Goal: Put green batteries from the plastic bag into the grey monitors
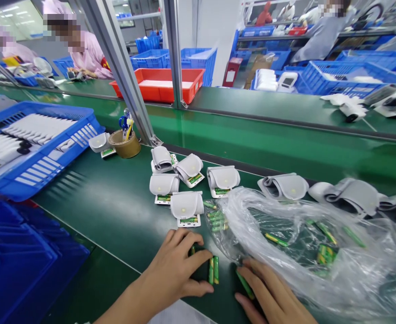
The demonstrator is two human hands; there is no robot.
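Two green batteries (213, 270) lie side by side between the thumb and index finger of my left hand (177, 265), which is curled around their ends. Another green battery (193, 250) shows partly beneath that hand's fingers. My right hand (272, 292) has its fingers closed along a single green battery (245, 283), with the thumb below it. Against the right fingertips lies the rim of a clear plastic bag (245, 220) holding several loose batteries. Beyond my hands, several rolled grey cuffs (187, 204) sit on white battery-bay devices with green batteries in them.
Along the bench's back edge stand more grey cuffs (284, 186) and a tape roll (125, 144) with scissors inside. A blue crate (59, 157) of white devices is at left. A metal post (120, 67) rises behind. Co-workers sit across the green conveyor (234, 135).
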